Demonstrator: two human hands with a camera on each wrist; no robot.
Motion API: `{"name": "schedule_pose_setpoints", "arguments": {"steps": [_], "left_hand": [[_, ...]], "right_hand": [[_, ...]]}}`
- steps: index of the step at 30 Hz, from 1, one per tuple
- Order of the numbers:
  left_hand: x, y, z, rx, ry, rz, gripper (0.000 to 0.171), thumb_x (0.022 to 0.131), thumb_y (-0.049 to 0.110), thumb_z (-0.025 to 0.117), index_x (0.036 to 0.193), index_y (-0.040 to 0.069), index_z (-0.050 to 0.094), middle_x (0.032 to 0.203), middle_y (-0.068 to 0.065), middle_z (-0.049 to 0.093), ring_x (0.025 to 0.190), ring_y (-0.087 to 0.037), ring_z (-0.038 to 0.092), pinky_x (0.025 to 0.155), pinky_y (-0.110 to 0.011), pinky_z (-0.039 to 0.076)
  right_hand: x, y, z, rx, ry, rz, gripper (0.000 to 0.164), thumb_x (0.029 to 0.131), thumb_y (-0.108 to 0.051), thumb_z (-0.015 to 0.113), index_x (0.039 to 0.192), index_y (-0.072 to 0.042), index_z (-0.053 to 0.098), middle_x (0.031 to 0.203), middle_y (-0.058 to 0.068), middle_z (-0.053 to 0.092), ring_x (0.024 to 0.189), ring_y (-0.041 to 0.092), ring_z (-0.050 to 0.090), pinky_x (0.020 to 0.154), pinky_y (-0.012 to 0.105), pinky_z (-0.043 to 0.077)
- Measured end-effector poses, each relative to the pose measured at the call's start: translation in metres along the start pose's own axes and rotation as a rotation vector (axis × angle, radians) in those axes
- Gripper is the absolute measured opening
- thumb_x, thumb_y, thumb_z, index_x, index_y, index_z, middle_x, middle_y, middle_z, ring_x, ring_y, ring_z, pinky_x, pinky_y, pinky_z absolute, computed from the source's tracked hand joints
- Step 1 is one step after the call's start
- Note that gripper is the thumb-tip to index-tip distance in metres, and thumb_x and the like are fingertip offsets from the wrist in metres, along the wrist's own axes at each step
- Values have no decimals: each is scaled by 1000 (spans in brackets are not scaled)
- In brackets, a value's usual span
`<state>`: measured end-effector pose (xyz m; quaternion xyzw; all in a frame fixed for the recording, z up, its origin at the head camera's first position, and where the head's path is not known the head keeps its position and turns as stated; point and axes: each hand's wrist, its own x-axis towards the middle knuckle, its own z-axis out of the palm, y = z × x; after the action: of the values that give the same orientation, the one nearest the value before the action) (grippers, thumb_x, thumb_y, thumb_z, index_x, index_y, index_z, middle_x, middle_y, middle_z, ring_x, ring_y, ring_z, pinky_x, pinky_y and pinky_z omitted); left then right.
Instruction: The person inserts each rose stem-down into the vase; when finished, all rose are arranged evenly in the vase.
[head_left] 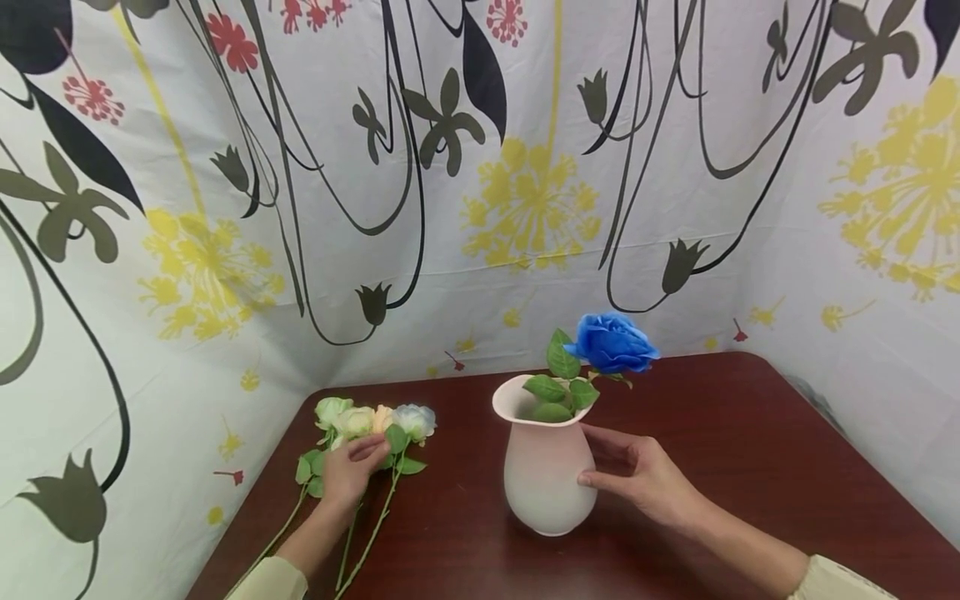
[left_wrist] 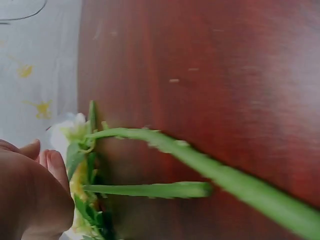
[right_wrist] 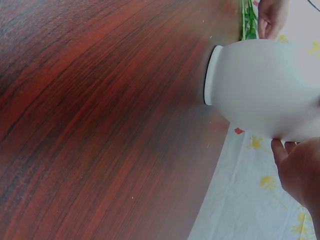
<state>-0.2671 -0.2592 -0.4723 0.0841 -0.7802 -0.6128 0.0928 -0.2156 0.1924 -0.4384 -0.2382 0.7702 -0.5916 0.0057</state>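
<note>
A white-to-pink vase [head_left: 551, 479] stands upright on the table, holding a blue rose [head_left: 613, 342] with green leaves that leans right over the rim. My right hand [head_left: 648, 479] grips the vase's right side, thumb at the front and fingers farther back. In the right wrist view, fingertips of that hand [right_wrist: 300, 170] meet the pale wall of the vase [right_wrist: 265, 85]. To the left, my left hand [head_left: 352, 471] reaches over several pale roses [head_left: 356, 421], fingertips at a green leaf beside the bluish-white rose [head_left: 414, 421]. Its fingers look fairly straight in the left wrist view.
Long green stems [head_left: 375, 533] run from the pale roses toward the table's near left edge. The dark red-brown wooden table [head_left: 720, 433] is backed by white cloth [head_left: 480, 317] printed with flowers, which also hangs along both sides.
</note>
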Motion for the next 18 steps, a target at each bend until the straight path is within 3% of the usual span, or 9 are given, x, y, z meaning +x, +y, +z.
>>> {"name": "schedule_pose_setpoints", "arguments": {"steps": [4,9,18], "left_hand": [[-9,-8,0,55,-30,6,34,101,10,75,129,-9,71,116,-22,76,107,-29,75,86,-32,62],[-15,-12,1,150,-44,11,30,101,12,76,127,-4,74,115,-18,77,111,-32,72,91,-40,60],[-15,-14,3,233,-66,53,27,95,4,80,120,-6,76,106,-16,79,103,-31,75,85,-37,62]], "right_hand": [[0,0,0,4,-3,-2,66,95,-18,83,152,1,55,147,20,62,127,31,67,95,30,59],[1,0,0,1,-5,-2,66,95,-18,83,152,0,55,147,19,62,128,31,67,96,33,59],[0,0,0,-6,-4,-2,66,95,-19,83,152,0,55,147,19,62,127,31,67,97,35,59]]}}
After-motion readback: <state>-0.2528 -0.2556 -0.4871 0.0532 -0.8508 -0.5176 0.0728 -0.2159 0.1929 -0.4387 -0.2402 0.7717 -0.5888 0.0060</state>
